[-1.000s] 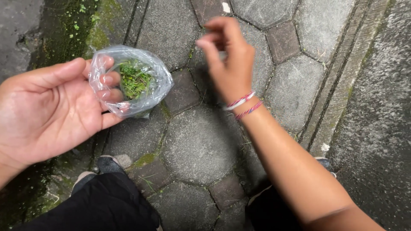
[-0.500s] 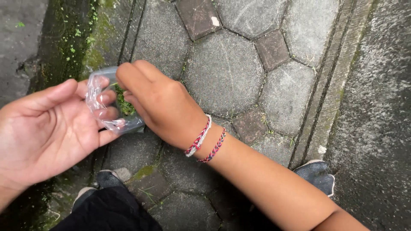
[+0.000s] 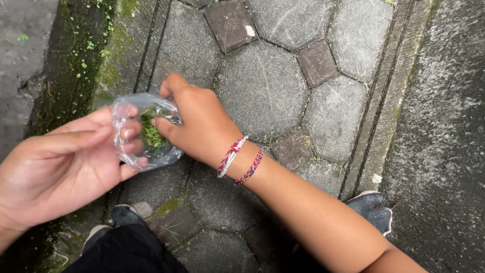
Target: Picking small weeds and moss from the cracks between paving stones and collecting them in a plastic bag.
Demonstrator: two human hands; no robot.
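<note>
View from the head camera, looking down at paved ground. The left hand (image 3: pixel 60 162) lies palm up at 9 o'clock of the frame, its fingers (image 3: pixel 132 132) curled loosely inside the mouth of a small clear bag (image 3: pixel 146 132), holding that mouth open; the thumb lies flat along the near edge, clear of the plastic. The bag sits just left of centre, at about 10 o'clock, held off the ground between the two hands. It contains a clump of green weeds (image 3: pixel 150 134), which fills only the lower part, so the bag appears partly filled with room to spare.

The right hand (image 3: pixel 199 124) comes in from 5 o'clock, its forearm crossing the frame diagonally, with two braided bracelets (image 3: pixel 240 163) at the wrist. Its fingers are bunched narrowly and dip into the bag's opening from the 3 o'clock side, touching the plastic rim; the fingertips are hidden behind the hand, so whether they pinch more weeds or have let go cannot be told.

Judged from this, the gathering is in mid-course: some weeds are already bagged, and one hand is at the bag's mouth. Green growth remains in the joints between the pavers (image 3: pixel 262 86), notably at 6 o'clock near the dark trousers (image 3: pixel 126 250), and thick moss (image 3: pixel 83 60) covers the strip at 11 o'clock, so much of the ground is likely not yet picked over. A shoe (image 3: pixel 371 210) shows at 4 o'clock.
</note>
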